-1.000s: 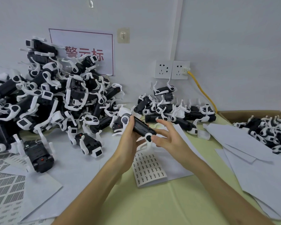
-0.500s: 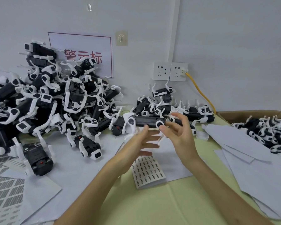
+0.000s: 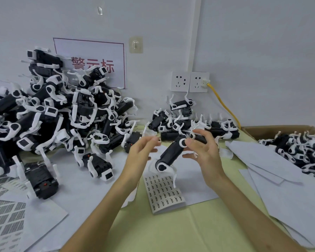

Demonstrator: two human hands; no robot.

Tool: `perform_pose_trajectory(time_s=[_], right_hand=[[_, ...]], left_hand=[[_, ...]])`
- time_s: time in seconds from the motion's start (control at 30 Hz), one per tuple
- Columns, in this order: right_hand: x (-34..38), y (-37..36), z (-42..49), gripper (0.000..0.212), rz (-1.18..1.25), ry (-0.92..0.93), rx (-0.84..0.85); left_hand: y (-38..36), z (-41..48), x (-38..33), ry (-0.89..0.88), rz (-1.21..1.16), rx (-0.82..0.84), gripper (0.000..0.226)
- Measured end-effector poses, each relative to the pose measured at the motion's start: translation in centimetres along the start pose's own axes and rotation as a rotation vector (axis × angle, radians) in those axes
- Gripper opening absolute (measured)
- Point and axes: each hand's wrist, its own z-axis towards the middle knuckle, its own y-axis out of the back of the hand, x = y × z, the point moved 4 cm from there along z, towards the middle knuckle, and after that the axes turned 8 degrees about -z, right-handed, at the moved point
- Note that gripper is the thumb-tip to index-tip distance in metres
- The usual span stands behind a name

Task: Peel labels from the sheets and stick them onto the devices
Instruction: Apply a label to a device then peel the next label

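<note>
Over the label sheet, my right hand grips the device by its upper end, tilted lower end down, likely to turn its black flank up for a label. Left hand hovers just beside, fingers loose, holding nothing I can confirm; blur hides any label on a fingertip. Device's far face unseen.
</note>
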Motion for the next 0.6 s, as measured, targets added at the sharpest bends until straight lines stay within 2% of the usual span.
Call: perform_pose_trajectory(time_s=[0.1, 0.17, 0.23, 0.4, 0.6], right_hand=[[0.0, -0.6, -0.1, 0.067, 0.025, -0.006, 0.075], [0.0, -0.7, -0.2, 0.069, 0.031, -0.007, 0.088], [0.0, -0.6, -0.2, 0.064, 0.014, -0.015, 0.081], [0.0, -0.4, 0.1, 0.045, -0.073, -0.016, 0.053], [0.8, 0.4, 0.0, 0.021, -0.130, 0.102, -0.080]], left_hand=[[-1.2, -0.4, 0.9, 0.154, -0.032, 0.198, 0.046], [-2.1, -0.8, 1.3, 0.173, -0.023, 0.318, 0.041], [-2.3, -1.0, 1.4, 0.164, 0.030, 0.355, 0.031], [-2.2, -0.9, 1.8, 0.210, -0.045, 0.199, 0.029], [-1.2, -0.2, 1.8, 0.267, -0.221, 0.072, 0.025]])
